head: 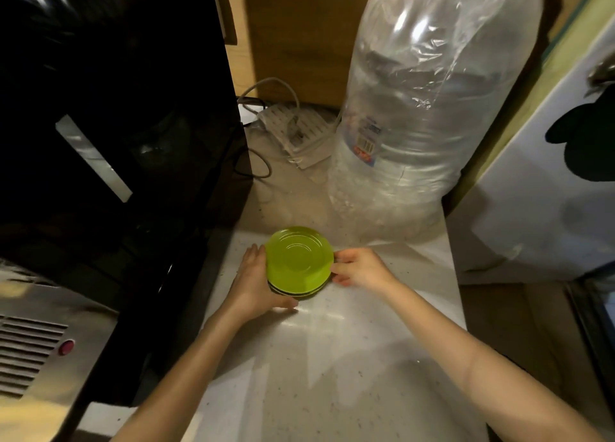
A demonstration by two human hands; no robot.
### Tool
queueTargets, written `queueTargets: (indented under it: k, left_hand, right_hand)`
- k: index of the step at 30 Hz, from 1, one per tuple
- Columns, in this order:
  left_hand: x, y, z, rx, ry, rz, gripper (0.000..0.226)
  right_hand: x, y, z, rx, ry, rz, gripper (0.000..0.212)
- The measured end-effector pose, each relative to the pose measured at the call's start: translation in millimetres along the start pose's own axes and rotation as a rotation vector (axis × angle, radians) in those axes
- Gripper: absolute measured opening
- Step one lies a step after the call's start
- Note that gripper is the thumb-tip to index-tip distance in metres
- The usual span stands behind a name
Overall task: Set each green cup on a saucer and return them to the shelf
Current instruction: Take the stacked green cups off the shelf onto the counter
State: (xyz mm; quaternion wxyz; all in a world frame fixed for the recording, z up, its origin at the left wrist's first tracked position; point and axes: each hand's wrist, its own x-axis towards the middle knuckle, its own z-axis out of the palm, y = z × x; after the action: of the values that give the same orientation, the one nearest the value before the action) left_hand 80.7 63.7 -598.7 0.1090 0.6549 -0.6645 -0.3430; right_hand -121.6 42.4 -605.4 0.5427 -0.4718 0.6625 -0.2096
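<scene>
A stack of lime-green saucers (299,261) sits on the pale speckled countertop (332,358), near its middle. The top saucer faces up and shows its round ring. My left hand (254,282) cups the stack's left side, fingers along the rim and thumb low by the counter. My right hand (359,268) grips the stack's right edge with curled fingers. No green cup is in view.
A black appliance (116,125) with a glossy door stands close on the left. A large clear water bottle (416,109) wrapped in plastic stands behind the stack, to the right. Cables and a power strip (293,132) lie at the back. A white cabinet side (539,192) borders the right.
</scene>
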Motion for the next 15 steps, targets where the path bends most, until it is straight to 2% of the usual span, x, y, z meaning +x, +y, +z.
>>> queueTargets:
  k: [2,4,6,8,11,15]
  left_hand:
    - [2.0,11.5,-7.4,0.059,-0.073,-0.004,0.118]
    - [2.9,28.2,-17.0,0.056,-0.165,0.011,0.096]
    - [1.5,48.9,-27.6,-0.024,-0.311,0.017,0.07]
    - [-1.2,69.6,-37.9,-0.001,-0.444,0.072,0.056]
    - [-6.6,99.7,-54.0,0.044,-0.521,0.159,0.046]
    - [-18.4,142.9,-76.2,0.067,-0.592,0.225,0.04]
  right_hand:
    - [-9.3,-9.6,-4.8,-0.059,-0.061,0.024,0.054]
    - [-20.7,-19.9,-9.7,-0.134,-0.071,0.0,0.061]
    - [-34.8,-30.8,-17.1,-0.173,-0.081,-0.048,0.054]
    - [-50.5,-42.1,-26.6,-0.207,-0.123,-0.087,0.049]
    - [-77.8,-59.2,-41.6,-0.293,-0.187,-0.123,0.048]
    - [-114.5,-82.9,-70.6,-0.381,-0.182,-0.177,0.047]
